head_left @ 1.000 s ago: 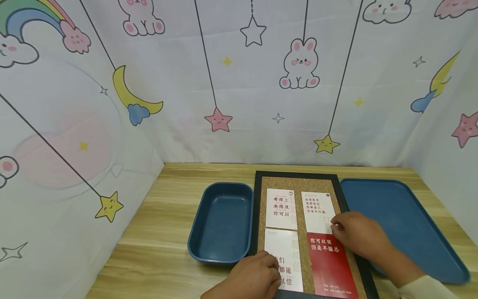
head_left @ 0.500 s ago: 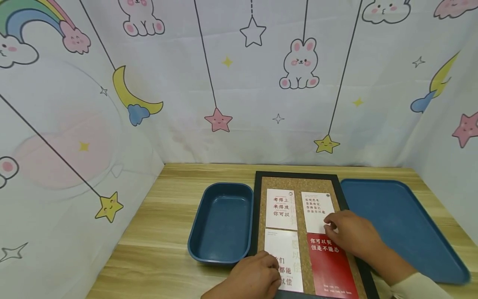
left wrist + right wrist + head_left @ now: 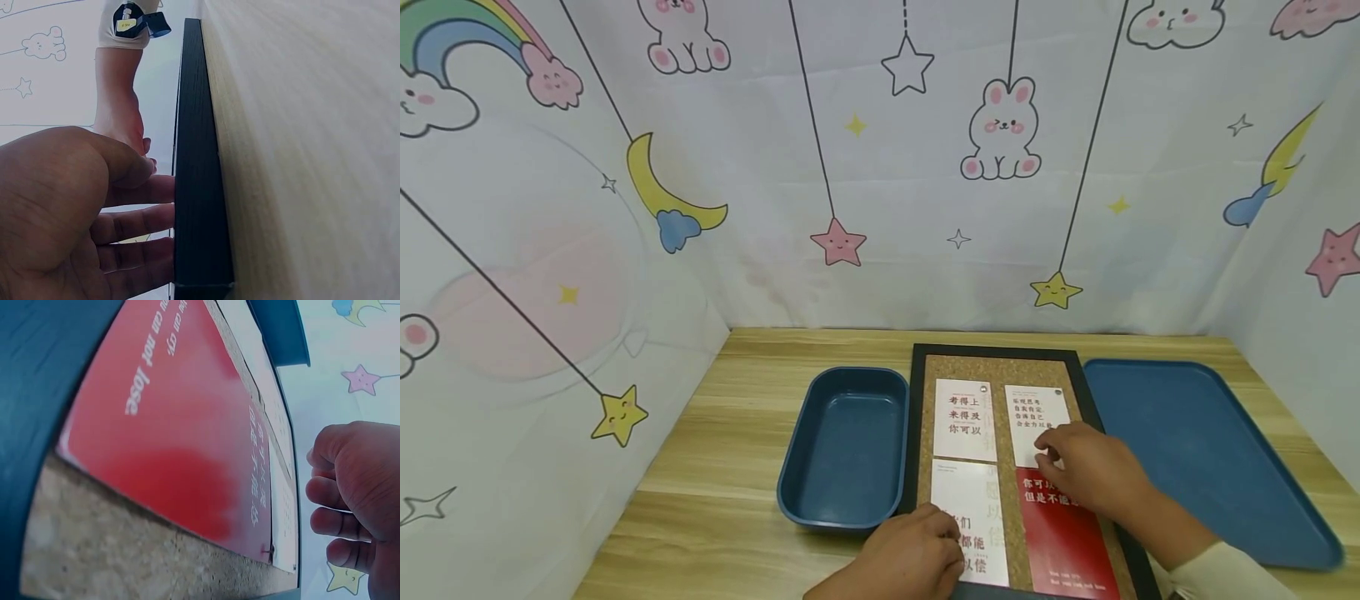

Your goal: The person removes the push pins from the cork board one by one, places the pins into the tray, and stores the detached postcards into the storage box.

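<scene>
A black-framed cork board (image 3: 1017,533) lies on the table with a red card (image 3: 1067,542) at lower right and three white cards. My left hand (image 3: 913,554) rests at the board's lower left, its fingers over the lower left white card (image 3: 966,492). In the left wrist view its fingers (image 3: 140,222) lie fairly straight behind the black frame (image 3: 197,156). My right hand (image 3: 1093,467), fingers bent loosely, is over the upper right white card (image 3: 1026,450) and the red card's top. Nothing shows between its fingers. A small pin (image 3: 269,551) appears at the red card's corner.
A deep blue tray (image 3: 786,492) stands just left of the board. A flat blue tray (image 3: 1217,467) lies to the right, under my right forearm. The upper left white card (image 3: 966,446) is on the board. A printed curtain (image 3: 925,183) encloses the wooden table (image 3: 700,467).
My right hand has shifted left across the upper right white card, from its right edge toward its lower middle. My left hand and the cards have stayed in place.
</scene>
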{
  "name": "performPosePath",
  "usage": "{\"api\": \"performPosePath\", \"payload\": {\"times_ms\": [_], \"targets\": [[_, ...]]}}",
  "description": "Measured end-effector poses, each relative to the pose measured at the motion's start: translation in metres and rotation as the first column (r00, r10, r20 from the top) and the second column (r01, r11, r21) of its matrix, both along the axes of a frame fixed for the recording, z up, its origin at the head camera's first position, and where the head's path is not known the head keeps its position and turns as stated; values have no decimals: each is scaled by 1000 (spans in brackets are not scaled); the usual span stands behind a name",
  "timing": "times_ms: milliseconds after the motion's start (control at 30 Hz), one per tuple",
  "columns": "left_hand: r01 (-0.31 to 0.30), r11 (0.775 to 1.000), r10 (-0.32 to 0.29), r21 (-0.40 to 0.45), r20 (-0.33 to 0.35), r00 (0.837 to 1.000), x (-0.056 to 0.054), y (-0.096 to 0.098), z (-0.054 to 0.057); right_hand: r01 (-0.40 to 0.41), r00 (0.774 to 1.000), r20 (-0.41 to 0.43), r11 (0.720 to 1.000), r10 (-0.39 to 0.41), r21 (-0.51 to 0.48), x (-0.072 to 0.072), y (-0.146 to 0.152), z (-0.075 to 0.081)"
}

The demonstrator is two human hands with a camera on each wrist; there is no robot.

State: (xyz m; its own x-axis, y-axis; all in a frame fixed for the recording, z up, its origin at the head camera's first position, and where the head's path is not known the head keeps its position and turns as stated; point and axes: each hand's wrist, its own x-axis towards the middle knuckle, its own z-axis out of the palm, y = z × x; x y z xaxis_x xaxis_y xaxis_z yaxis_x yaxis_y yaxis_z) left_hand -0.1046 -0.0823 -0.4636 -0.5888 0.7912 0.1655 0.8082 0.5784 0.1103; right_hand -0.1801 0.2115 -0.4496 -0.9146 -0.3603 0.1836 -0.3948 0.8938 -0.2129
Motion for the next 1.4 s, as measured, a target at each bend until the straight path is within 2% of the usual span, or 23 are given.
{"api": "performPosePath", "payload": {"times_ms": [200,533,800,1100,1400], "targets": [[5,1000,-5,6,-19,1000,0,-1,-1,-18,1000,0,1000,18,-3,0,-5,-3],[1,1000,-1,1,-3,1000,0,-1,-1,-47,999,29,999,46,9,0,-11,-4],[-9,1000,9,-1,1,1000,0,0,-1,-71,997,5,997,71,14,1,-17,-7],[-16,1000,16,1,-1,1000,0,0,-1,-81,996,37,996,79,31,0,-23,-8],[-17,1000,17,-1,12,1000,0,0,0,-112,993,32,993,112,20,0,-28,-11]]}}
